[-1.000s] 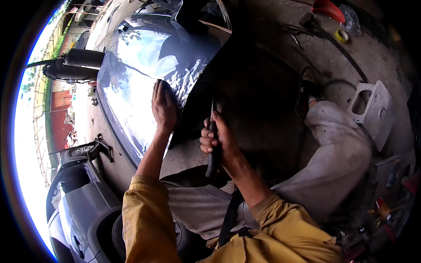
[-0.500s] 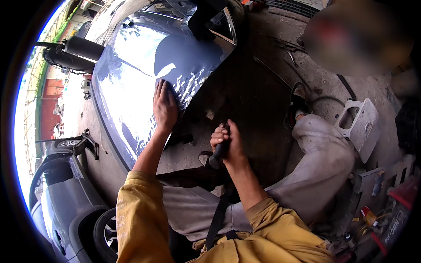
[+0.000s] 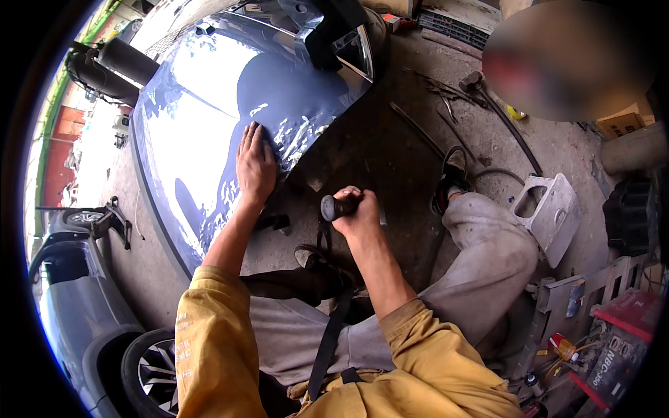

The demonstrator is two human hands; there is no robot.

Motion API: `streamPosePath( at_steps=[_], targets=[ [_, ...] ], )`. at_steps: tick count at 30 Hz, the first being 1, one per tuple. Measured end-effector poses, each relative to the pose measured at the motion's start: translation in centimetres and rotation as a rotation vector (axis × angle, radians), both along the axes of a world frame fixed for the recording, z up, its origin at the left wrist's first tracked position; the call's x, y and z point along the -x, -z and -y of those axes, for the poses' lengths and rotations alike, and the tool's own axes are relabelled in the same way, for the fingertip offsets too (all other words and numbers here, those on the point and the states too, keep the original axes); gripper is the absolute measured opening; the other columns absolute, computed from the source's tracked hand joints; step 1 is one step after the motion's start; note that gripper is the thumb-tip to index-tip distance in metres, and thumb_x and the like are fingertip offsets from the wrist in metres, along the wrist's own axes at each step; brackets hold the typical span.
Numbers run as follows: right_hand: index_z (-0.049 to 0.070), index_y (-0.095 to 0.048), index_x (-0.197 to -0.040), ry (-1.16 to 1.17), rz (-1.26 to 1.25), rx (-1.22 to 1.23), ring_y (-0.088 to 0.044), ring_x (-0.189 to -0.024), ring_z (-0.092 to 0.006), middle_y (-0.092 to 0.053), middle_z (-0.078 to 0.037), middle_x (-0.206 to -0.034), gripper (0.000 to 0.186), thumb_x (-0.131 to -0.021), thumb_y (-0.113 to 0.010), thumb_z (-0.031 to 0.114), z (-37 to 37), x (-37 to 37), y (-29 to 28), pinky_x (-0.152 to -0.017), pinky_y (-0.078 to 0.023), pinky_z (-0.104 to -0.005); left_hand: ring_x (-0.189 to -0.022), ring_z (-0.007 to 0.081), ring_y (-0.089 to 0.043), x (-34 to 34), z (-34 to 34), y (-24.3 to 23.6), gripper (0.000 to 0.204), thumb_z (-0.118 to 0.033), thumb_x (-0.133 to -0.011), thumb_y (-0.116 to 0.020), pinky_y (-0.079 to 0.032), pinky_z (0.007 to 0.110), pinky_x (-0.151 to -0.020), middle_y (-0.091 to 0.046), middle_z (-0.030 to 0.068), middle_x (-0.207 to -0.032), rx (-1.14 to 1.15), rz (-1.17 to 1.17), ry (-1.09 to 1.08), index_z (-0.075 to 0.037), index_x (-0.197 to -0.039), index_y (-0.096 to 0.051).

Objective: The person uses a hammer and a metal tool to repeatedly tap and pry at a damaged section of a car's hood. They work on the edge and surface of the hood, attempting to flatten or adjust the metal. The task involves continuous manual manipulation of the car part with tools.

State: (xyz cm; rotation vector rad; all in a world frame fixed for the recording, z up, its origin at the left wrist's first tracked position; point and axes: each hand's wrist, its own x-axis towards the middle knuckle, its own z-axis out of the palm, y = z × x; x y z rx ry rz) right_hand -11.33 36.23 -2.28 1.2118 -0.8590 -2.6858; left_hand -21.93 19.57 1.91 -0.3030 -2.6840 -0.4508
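Note:
A glossy blue-grey car door slants across the upper left, its surface rippled and dented near the right edge. My left hand lies flat on that panel beside the ripples, fingers stretched out together. Just right of the panel's edge, my right hand is wrapped round the black handle of a tool. The handle's rounded butt points left toward the panel. The tool's working end is hidden, so its kind does not show.
On the floor at right lie a sledgehammer, loose metal rods and a white plastic stool. A red and black machine stands lower right. A grey car is at left, with dark cylinders beyond. My legs spread below the panel.
My right hand has turned the tool: its butt, which pointed down toward me, now points left and sits higher. The left hand stays flat on the panel. The whole view has shifted slightly.

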Motion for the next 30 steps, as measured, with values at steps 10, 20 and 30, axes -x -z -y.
streamPosePath(
  at_steps=[10, 20, 30],
  targets=[
    [0.01, -0.046, -0.069, -0.116, -0.33, 0.052, -0.046, -0.05, -0.0095, -0.043, 0.003, -0.056, 0.034, -0.094, -0.042, 0.034, -0.4, -0.9, 0.9, -0.05, -0.045, -0.0241, -0.129, 0.0312, -0.038, -0.2, 0.5, -0.3, 0.038, -0.011, -0.089, -0.045, -0.029, 0.038, -0.108, -0.046, 0.0174, -0.135, -0.015, 0.009, -0.008, 0.003, -0.124, -0.051],
    [0.009, -0.048, -0.08, -0.156, -0.616, 0.039, -0.039, -0.045, -0.0065, -0.039, 0.004, -0.056, 0.035, -0.094, -0.047, 0.041, -0.6, -1.1, 1.0, -0.044, -0.04, -0.0232, -0.128, 0.0315, -0.04, -0.4, 1.1, 0.0, 0.038, -0.011, -0.088, -0.046, -0.03, 0.038, -0.107, -0.047, 0.0178, -0.134, 0.042, -0.013, 0.007, 0.003, -0.124, -0.052],
    [0.01, -0.047, -0.079, -0.308, -0.588, -0.078, -0.035, -0.042, -0.0041, -0.038, 0.005, -0.056, 0.033, -0.095, -0.046, 0.039, 0.2, -1.7, 2.3, -0.042, -0.038, -0.0219, -0.13, 0.0311, -0.038, -1.3, 1.6, -0.1, 0.039, -0.01, -0.088, -0.046, -0.029, 0.038, -0.108, -0.046, 0.0181, -0.135, -0.001, 0.027, 0.011, 0.002, -0.124, -0.052]
  ],
)
